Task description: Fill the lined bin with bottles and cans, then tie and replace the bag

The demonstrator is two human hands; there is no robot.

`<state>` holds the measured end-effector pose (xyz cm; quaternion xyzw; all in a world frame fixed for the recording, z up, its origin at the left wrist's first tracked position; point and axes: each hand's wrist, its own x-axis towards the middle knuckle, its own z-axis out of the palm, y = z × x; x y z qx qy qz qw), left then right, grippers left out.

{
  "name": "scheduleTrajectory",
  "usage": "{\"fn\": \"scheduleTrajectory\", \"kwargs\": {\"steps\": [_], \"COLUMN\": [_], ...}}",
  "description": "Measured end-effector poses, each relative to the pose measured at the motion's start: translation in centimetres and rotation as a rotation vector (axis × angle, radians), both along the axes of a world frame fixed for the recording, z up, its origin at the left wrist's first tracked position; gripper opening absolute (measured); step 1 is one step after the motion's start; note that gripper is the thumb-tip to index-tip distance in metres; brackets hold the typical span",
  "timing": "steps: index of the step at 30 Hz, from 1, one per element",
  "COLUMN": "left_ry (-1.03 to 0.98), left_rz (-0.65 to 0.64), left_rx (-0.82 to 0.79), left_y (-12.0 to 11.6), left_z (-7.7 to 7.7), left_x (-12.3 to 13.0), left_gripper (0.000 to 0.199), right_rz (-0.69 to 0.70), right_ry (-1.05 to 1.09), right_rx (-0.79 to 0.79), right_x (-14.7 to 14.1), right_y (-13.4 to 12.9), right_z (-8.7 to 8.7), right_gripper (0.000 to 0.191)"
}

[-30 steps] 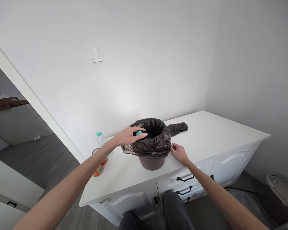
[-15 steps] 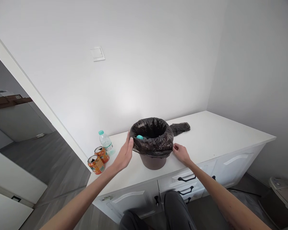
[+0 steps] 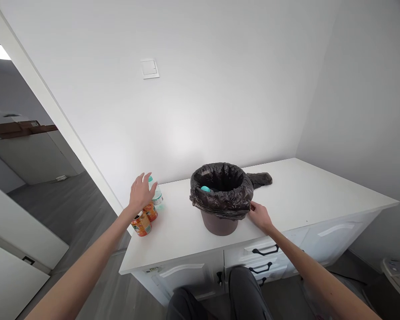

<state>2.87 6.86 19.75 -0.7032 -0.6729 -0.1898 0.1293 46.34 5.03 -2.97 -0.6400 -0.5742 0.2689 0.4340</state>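
To the left of the bin point(image 3: 219, 226), the left hand point(image 3: 140, 193), fingers spread wide and empty, hangs near a clear bottle point(image 3: 158, 197) and two orange cans point(image 3: 142, 226), which a careless sweep could topple. At the bin's right side, the right hand point(image 3: 260, 218) curls by the black liner point(image 3: 222, 203); whether its fingers grip cannot be told, but a tug could drag the liner off the rim. Inside the bin lies a turquoise-topped object point(image 3: 205, 189), otherwise hidden.

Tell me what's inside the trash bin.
A black plastic liner covers the inside of the trash bin, and a teal cap shows near its left side, likely a bottle's. Whatever lies lower is hidden by the liner's folded front rim.
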Motion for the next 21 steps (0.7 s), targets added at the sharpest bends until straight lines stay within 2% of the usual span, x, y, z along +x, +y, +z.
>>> {"fn": "scheduleTrajectory", "kwargs": {"steps": [4, 8, 10, 11, 13, 16, 18, 20, 21], "left_ry": [-0.053, -0.023, -0.024, -0.049, -0.155, -0.359, -0.447, -0.493, -0.506], "left_rz": [0.032, -0.037, -0.085, -0.112, -0.193, -0.349, -0.418, -0.536, -0.589], "left_rx": [-0.123, -0.119, -0.066, -0.015, 0.141, 0.455, 0.608, 0.586, 0.533], "left_y": [1.3, 0.3, -0.4, -0.9, -1.9, -4.4, -6.5, -8.3, -8.9], "left_z": [0.5, -0.1, 0.4, 1.0, 3.2, 8.1, 11.2, 13.0, 13.3], "left_x": [0.3, 1.7, 2.6, 3.1, 4.5, 8.0, 11.3, 14.6, 16.2], "left_gripper": [0.052, 0.040, 0.038, 0.039, 0.044, 0.048, 0.044, 0.038, 0.036], "right_rz": [-0.006, -0.003, -0.002, -0.002, 0.000, 0.007, 0.009, 0.008, 0.006], "right_ry": [-0.005, -0.002, -0.003, -0.006, -0.011, -0.006, 0.003, 0.011, 0.015], "right_rx": [-0.004, 0.006, 0.009, 0.008, 0.006, 0.011, 0.017, 0.021, 0.023], "right_x": [0.1, 0.0, 0.0, 0.1, 0.2, 0.3, 0.4, 0.4, 0.5], "right_y": [0.2, 0.2, 0.3, 0.3, 0.5, 0.8, 0.9, 0.9, 0.9], "right_z": [-0.5, -0.6, -0.7, -0.8, -1.0, -1.3, -1.4, -1.4, -1.5], "right_gripper": [0.019, 0.020, 0.021, 0.021, 0.021, 0.021, 0.023, 0.024, 0.025]}}
